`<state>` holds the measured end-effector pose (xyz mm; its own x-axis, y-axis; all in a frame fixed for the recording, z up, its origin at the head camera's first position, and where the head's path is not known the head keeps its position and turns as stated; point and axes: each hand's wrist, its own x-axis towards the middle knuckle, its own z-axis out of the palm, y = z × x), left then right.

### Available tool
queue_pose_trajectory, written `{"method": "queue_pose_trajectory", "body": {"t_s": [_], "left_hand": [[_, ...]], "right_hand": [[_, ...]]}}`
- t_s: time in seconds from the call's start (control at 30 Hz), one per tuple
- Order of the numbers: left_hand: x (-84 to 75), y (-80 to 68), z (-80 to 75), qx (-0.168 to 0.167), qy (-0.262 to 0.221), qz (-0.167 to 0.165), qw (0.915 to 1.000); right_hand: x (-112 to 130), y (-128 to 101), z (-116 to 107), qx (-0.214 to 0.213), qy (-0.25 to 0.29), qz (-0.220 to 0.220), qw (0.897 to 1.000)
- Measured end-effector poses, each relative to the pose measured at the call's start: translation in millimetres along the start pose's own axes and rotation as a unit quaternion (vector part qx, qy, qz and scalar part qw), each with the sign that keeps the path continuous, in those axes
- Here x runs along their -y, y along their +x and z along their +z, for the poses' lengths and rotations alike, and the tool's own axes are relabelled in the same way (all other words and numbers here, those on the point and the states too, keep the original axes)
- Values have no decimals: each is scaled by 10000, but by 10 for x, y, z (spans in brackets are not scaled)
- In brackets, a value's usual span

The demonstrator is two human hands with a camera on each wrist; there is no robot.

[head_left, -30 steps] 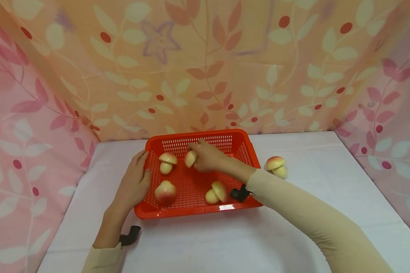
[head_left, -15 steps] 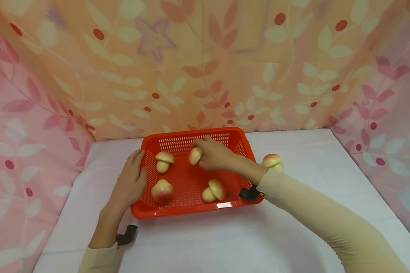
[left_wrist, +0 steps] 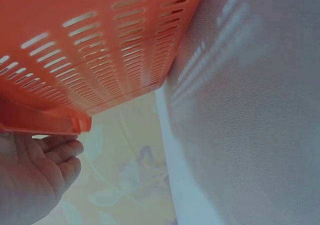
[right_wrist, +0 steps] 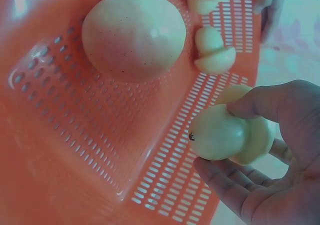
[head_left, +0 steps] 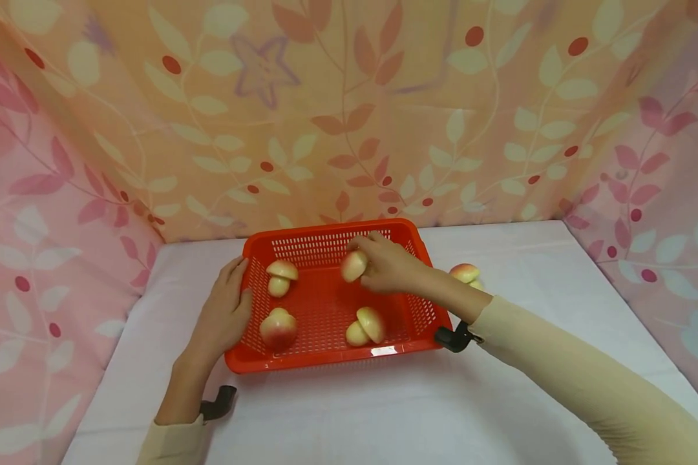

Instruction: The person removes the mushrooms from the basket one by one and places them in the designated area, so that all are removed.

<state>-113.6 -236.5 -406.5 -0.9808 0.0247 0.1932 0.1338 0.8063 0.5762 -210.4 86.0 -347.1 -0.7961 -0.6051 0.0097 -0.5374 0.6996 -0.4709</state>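
My right hand [head_left: 392, 265] pinches a toy mushroom [head_left: 355, 265] above the floor of a red plastic basket [head_left: 331, 230], towards its back right. In the right wrist view the thumb and fingers hold this mushroom [right_wrist: 220, 132] from opposite sides. My left hand [head_left: 221, 310] grips the basket's left rim; in the left wrist view its fingers [left_wrist: 65, 152] lie under the lip. Inside the basket are a back-left mushroom [head_left: 282, 278], a front-left mushroom [head_left: 278, 329] with its reddish cap towards me, and a front-right mushroom [head_left: 365, 327] lying tilted.
One more mushroom [head_left: 465, 274] lies on the white tablecloth [head_left: 518, 278] right of the basket, partly hidden by my right forearm. A floral curtain [head_left: 337, 129] rises behind the table and along both sides. Black camera mounts [head_left: 454, 337] project from my wrists.
My right hand has moved to the right inside the basket with the mushroom, and its forearm now covers part of the outside mushroom. The left hand stays on the rim.
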Motion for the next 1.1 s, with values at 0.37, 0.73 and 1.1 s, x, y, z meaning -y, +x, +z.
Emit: {"method": "queue_pose_trajectory", "body": {"t_s": [0.37,0.73,1.1], "left_hand": [[-16,19,59,-65,-58,64,9999],[-30,-10,0,5,-40,-67,10000],[-10,1,21,-43,41,-39,10000]], "right_hand": [[-173,-279,-129,-400,260,-276,9985],[-177,-355,-84,-549,595,-619,9948],[-161,-481,-106,-671,1004,-556,9911]]}}
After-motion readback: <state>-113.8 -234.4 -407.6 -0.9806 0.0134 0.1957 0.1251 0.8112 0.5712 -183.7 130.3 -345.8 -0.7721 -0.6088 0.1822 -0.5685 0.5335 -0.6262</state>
